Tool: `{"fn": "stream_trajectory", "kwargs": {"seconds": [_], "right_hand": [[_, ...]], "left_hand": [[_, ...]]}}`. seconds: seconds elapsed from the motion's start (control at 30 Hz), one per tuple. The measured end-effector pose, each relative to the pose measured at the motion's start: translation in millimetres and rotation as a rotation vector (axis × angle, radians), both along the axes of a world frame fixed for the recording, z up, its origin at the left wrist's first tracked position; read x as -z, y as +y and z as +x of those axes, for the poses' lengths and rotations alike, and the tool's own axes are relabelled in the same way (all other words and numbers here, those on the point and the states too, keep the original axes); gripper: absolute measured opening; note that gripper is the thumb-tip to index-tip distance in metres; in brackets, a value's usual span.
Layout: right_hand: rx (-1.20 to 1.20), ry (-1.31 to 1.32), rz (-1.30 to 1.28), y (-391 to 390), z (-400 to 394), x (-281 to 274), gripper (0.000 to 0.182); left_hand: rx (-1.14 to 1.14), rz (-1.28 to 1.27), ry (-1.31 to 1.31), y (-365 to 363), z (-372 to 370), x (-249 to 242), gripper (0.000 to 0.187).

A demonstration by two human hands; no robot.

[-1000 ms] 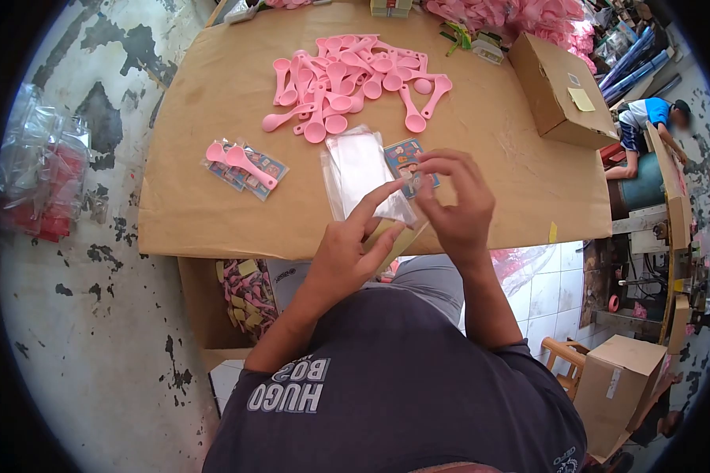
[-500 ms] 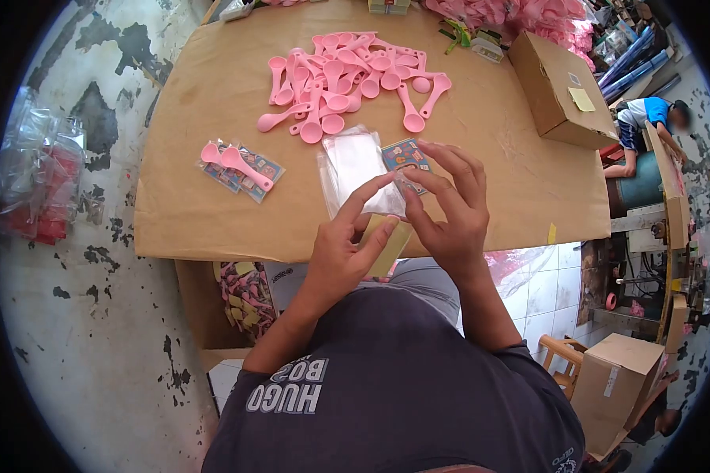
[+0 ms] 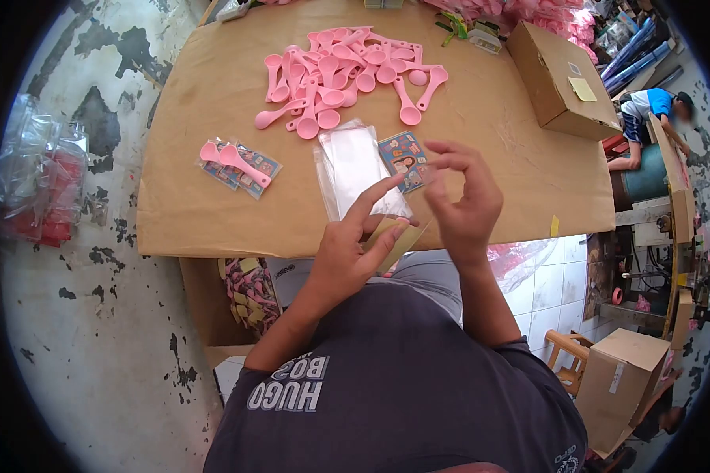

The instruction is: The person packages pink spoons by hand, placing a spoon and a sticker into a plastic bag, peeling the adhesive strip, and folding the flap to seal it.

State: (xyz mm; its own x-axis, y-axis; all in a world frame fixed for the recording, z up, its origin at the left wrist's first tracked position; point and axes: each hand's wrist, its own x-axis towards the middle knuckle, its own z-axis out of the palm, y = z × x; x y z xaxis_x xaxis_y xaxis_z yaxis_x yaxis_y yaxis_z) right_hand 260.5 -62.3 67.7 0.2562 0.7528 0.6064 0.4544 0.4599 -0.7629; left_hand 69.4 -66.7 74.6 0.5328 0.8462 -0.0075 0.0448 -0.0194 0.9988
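My left hand (image 3: 351, 248) is closed on a packet low at the table's front edge: a pale yellow card (image 3: 403, 246) with clear plastic showing at its side. A bit of pink shows by the thumb. To the right, my right hand (image 3: 467, 197) is raised, thumb and forefinger drawn together; whatever they pinch, if anything, is too small to make out. Just beyond both hands lies a stack of clear plastic bags (image 3: 351, 162). Beside it is a blue printed card (image 3: 402, 154), partly behind my right fingers.
Pink measuring spoons (image 3: 331, 75) lie heaped at the far middle. Two more pink spoons (image 3: 244, 165) rest on bagged cards at left. A cardboard box (image 3: 556, 83) stands at the table's right edge. Another person (image 3: 647, 114) sits beyond on the right.
My right hand has moved right, away from my left hand, and its thumb and forefinger have come closer together. More of the blue card shows. My left hand keeps its hold.
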Motion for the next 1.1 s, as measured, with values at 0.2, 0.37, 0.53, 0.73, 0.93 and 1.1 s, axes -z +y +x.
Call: {"fn": "stream_trajectory", "kwargs": {"seconds": [0.2, 0.37, 0.53, 0.73, 0.93, 1.1], "right_hand": [[-0.177, 0.871, 0.047, 3.6, 34.1, -7.4, 0.007], [-0.429, 0.822, -0.113, -15.5, 37.8, -3.8, 0.009], [-0.398, 0.580, -0.461, -27.7, 0.3, 2.8, 0.014], [-0.480, 0.449, -0.565, -24.2, -10.3, 5.1, 0.018], [-0.466, 0.475, -0.546, -20.9, -3.3, 2.9, 0.017], [-0.515, 0.585, -0.511, -23.3, 1.1, 3.8, 0.013]], "left_hand": [[-0.079, -0.276, -0.239, 3.4, -10.7, -1.7, 0.039], [-0.139, -0.244, -0.361, 10.5, -16.0, 9.0, 0.024], [-0.191, -0.120, -0.404, 12.6, -14.5, 21.1, 0.022], [-0.173, -0.118, -0.376, 11.3, -16.4, 20.9, 0.025], [-0.200, -0.135, -0.317, 15.2, -20.2, 21.1, 0.024], [-0.190, -0.038, -0.284, 10.9, -14.6, 12.8, 0.022]]}}
